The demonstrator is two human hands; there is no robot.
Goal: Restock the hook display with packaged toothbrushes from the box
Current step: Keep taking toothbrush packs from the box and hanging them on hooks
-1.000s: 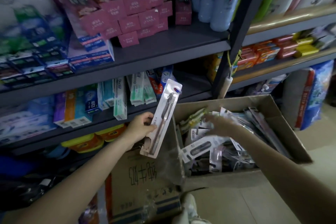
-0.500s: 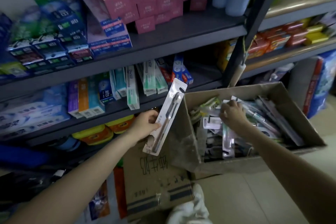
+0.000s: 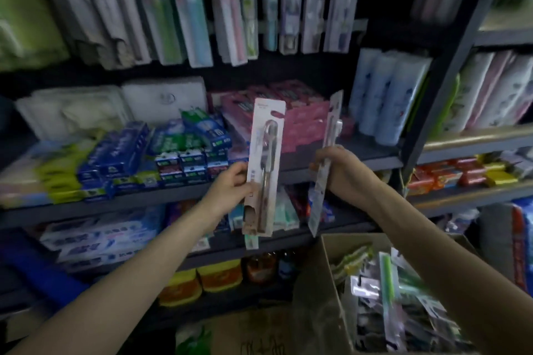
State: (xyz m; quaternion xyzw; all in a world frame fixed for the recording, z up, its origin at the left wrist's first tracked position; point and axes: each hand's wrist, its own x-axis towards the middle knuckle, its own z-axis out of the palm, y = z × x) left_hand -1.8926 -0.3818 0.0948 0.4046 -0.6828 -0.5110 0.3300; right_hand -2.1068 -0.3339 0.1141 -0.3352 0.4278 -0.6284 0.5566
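I have a pack in each hand, both raised in front of the shelves. My left hand [image 3: 230,186] grips a long white card-backed blister pack with a grey toothbrush [image 3: 264,164], thumb and fingers curled around its lower left edge, the pack upright and face-on to me. My right hand [image 3: 336,166] is wrapped around the middle of a second slim toothbrush pack turned edge-on [image 3: 328,158], fingers closed tight on it; the blur hides its print.

The open brown cardboard box [image 3: 326,282] sits low on my right, full of loose packaged toothbrushes lying in a jumble. Overhead, the row of hanging toothbrush packs on the dark hook display [image 3: 259,3] runs across the top of the view, well above both hands.

These packs look light and fairly stiff along their length, but I judge the thin card will bend if I squeeze mid-span, and the clear plastic front could be slippery. Holding low on the card leaves the top end free for the hook. I reckon the hang hole is up there, though I cannot make it out. The boxed toothpaste [image 3: 184,153] on the middle shelf sits behind my hands.
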